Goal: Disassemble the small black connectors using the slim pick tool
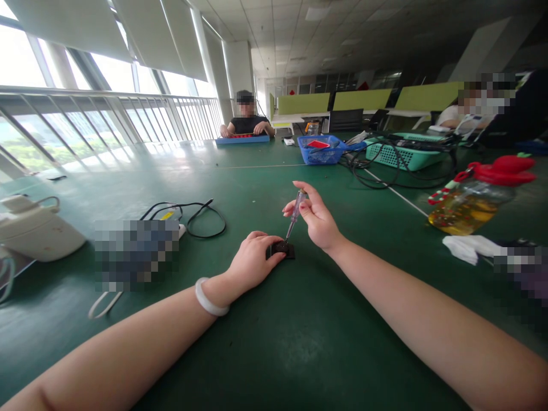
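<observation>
A small dark, roughly square part [291, 250] lies on the green table, and I cannot make out its kind. My left hand [256, 258], with a white bangle [210, 298] at the wrist, grips this part between thumb and fingers. In my right hand [317, 220] is a screwdriver [295, 212] with a clear handle, held tilted with its top leaning right. Its metal shaft points down and the tip meets the top of the dark part. Fingers of the left hand partly cover the part.
Left of my hands lie a black cable [208, 220], a blurred-out object [137, 251] and a white appliance [38, 228]. Blue [321, 154] and green [411, 157] baskets with cables stand farther back. A red-lidded bottle [475, 200] is at right. A person [246, 123] sits across the table.
</observation>
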The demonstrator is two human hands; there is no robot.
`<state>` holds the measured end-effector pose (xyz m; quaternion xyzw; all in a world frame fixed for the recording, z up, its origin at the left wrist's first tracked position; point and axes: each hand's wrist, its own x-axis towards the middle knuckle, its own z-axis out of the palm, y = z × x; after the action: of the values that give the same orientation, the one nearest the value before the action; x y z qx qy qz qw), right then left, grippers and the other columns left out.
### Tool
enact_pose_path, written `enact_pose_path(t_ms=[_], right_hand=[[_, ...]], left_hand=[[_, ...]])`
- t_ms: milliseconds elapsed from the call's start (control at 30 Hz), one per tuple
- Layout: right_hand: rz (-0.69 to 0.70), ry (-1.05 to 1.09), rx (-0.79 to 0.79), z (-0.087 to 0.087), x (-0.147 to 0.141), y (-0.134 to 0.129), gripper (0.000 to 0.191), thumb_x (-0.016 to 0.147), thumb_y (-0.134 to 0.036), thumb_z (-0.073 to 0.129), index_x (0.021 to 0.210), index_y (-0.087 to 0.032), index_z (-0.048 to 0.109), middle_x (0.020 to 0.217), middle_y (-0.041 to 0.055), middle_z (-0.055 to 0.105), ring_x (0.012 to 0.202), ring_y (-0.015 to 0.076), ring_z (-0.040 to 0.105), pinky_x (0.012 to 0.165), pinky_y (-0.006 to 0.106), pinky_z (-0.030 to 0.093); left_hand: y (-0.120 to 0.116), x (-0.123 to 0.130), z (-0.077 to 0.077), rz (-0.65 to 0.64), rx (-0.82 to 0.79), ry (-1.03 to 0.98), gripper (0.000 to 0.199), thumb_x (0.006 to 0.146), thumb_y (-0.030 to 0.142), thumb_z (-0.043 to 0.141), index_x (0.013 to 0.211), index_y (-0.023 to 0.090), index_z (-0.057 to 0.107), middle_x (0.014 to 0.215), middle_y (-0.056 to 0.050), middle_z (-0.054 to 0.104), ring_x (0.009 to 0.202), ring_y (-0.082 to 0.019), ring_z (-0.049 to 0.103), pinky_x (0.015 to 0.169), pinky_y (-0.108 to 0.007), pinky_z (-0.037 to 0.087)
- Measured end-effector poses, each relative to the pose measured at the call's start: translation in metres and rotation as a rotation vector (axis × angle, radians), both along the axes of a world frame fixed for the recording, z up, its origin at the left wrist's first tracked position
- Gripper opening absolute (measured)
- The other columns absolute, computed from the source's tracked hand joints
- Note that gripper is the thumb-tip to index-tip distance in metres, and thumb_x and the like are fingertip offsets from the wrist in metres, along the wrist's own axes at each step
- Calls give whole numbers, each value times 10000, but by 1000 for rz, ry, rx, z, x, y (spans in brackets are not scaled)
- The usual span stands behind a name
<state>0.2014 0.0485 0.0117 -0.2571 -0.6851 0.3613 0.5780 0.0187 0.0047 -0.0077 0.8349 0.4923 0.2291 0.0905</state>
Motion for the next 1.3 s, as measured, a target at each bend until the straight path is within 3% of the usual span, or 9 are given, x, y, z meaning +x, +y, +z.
enact_pose_path(t_ms=[200,433,1000,1300], right_hand=[[45,151,-205,2,3,9,365,874,-288,509,1233,-290,444,762,-34,664,647,160,668,766,425,542],[7,245,-365,-7,12,20,440,802,-262,573,1225,-264,449,694,-53,677,648,169,692,801,451,545],[-87,297,-409,-13,13,24,517,715,-336,709,1175,-243,493,668,-54,661,632,182,694,774,443,562],[-58,290,-359,-11,11,22,485,720,-341,703,1149,-242,501,651,-58,663,608,176,681,741,428,566]], left_hand=[[0,0,0,3,-3,4,284,827,362,619,1075,232,662,1036,-37,691,1098,-256,518,962,-391,432],[0,0,1,1,-18,5,273,826,357,622,1067,235,663,1038,-37,686,1109,-263,508,960,-394,430],[1,-1,-1,-1,-16,8,283,826,346,624,1089,244,653,1049,-31,686,1118,-263,504,974,-399,420],[1,-1,-1,0,-21,7,275,823,348,627,1076,244,656,1042,-32,685,1115,-264,503,969,-402,424]])
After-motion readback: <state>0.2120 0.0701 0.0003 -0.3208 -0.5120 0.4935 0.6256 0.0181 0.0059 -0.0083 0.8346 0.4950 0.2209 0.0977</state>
